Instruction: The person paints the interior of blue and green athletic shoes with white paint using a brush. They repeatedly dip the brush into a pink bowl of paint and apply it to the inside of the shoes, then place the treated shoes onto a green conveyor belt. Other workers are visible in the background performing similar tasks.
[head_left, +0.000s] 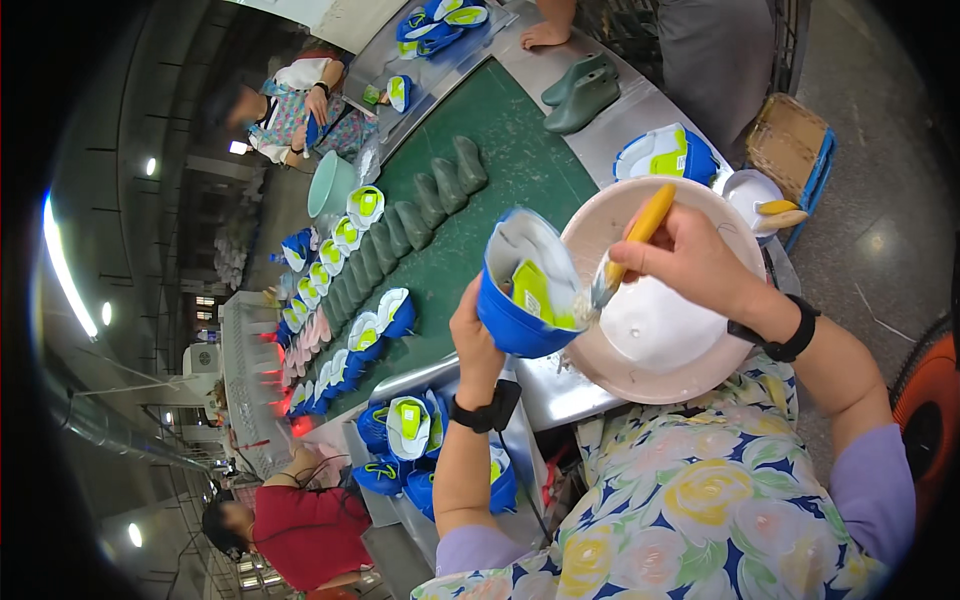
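My left hand (473,338) is closed around a blue shoe upper (522,325) with a white lining and a lime-green patch inside. Its opening is tilted toward my right hand (692,258), which grips a paintbrush (652,215) by the yellow handle. The bristle end touches the upper's rim at its right side; a little whitish matter shows around the bristles. Beneath the brush and right forearm sits a wide pale pink basin (690,365) with white coating inside. Part of the left hand is hidden behind the upper.
A green conveyor belt (520,140) carries rows of dark green shoe lasts (430,200) and blue uppers (365,205). More uppers (405,430) lie in a tray by my left forearm. A small tub (750,190) with brushes stands beyond the basin. Other people (310,520) work around the belt.
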